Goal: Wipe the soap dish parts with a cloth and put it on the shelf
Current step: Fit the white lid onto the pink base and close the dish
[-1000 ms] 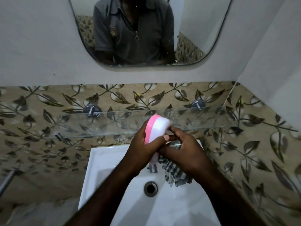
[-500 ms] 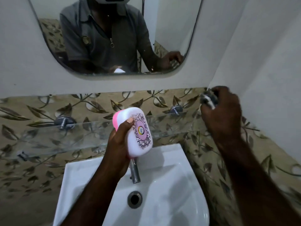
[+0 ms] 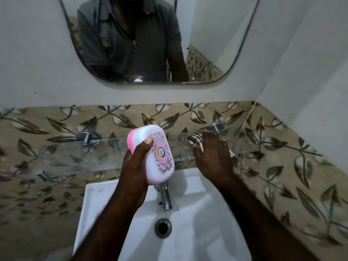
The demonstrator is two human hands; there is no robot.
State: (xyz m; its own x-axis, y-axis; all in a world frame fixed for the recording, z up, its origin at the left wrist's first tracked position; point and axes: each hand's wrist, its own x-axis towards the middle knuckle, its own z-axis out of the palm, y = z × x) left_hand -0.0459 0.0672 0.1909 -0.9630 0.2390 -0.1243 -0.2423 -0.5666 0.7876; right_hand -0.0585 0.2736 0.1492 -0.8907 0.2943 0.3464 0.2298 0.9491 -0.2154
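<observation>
1. The left hand point(image 3: 135, 172) holds the soap dish point(image 3: 154, 153) in the air above the back of the sink point(image 3: 188, 240). The thumb lies across the white patterned lid and the other fingers curl round the pink lower part, so this grip is clamped on the dish.
2. The soap dish is closed and tilted. It hangs in front of the glass shelf point(image 3: 71, 159) and does not rest on it. Together with the left hand it hides the middle of the shelf.
3. The right hand point(image 3: 212, 159) lies over the striped cloth point(image 3: 197, 137) on the right part of the shelf. This hand is blurred, and I cannot tell if its fingers clamp the cloth or only press on it.
4. The cloth sticks out past the fingers, close to the right bracket point(image 3: 216, 127) of the shelf.
5. The tap point(image 3: 165, 198) stands just under the lower end of the soap dish, between the two forearms. The drain point(image 3: 162, 227) is nearer to the person.
6. The left bracket point(image 3: 87, 137) holds the shelf on the leaf-pattern tiles point(image 3: 282, 166), well apart from both hands.
7. The mirror point(image 3: 216, 44) hangs on the white wall above the tiles and shows a grey shirt.
</observation>
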